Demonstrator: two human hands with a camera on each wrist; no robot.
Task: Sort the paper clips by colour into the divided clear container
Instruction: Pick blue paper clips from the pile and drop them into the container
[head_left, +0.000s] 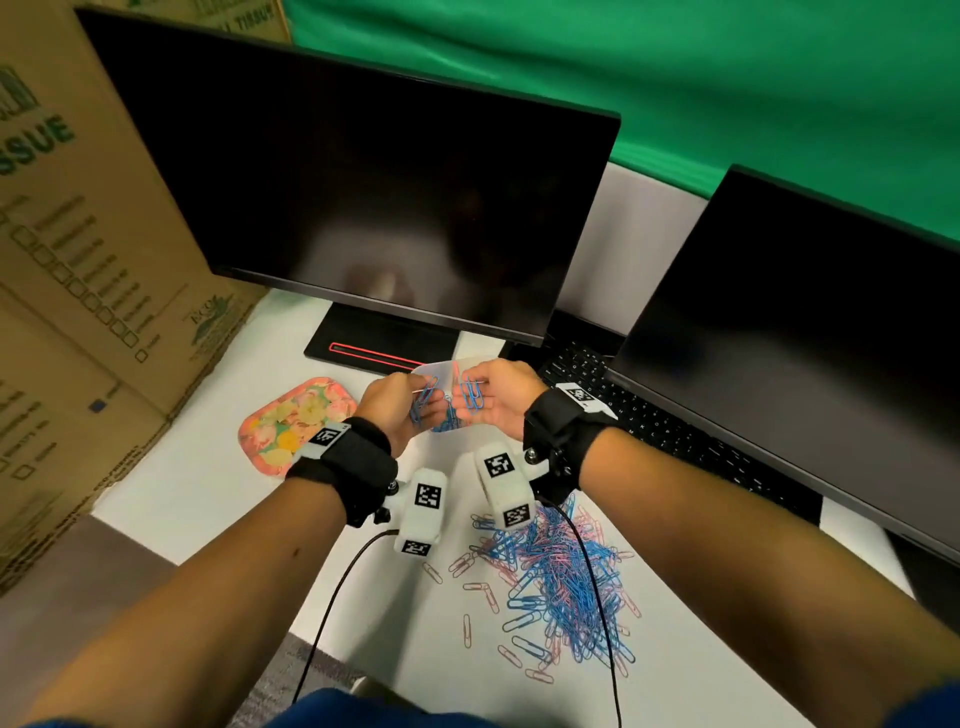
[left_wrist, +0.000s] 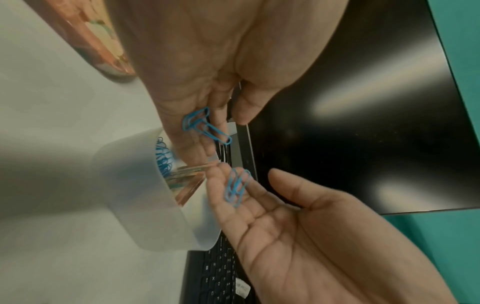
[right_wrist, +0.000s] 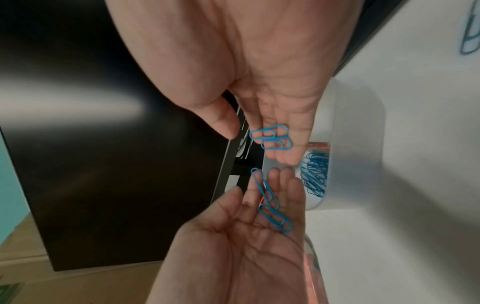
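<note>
The clear divided container (head_left: 441, 367) stands on the white desk in front of the monitor stand. Both hands hover just over it, tilted palms facing each other. Several blue paper clips (left_wrist: 205, 125) lie loose on the straight fingers of my left hand (head_left: 402, 404). More blue clips (right_wrist: 271, 139) rest on the straight fingers of my right hand (head_left: 485, 397). Neither thumb presses on the clips. One compartment of the container (right_wrist: 350, 144) holds a heap of blue clips (right_wrist: 315, 174). A mixed pile of blue and pink clips (head_left: 561, 571) lies nearer me on the desk.
A floral tray (head_left: 291, 423) sits left of the container. Two dark monitors (head_left: 374, 208) (head_left: 810, 338) and a black keyboard (head_left: 649, 415) stand behind and to the right. Cardboard boxes (head_left: 78, 260) wall off the left. Wrist-camera cables (head_left: 332, 597) trail across the near desk.
</note>
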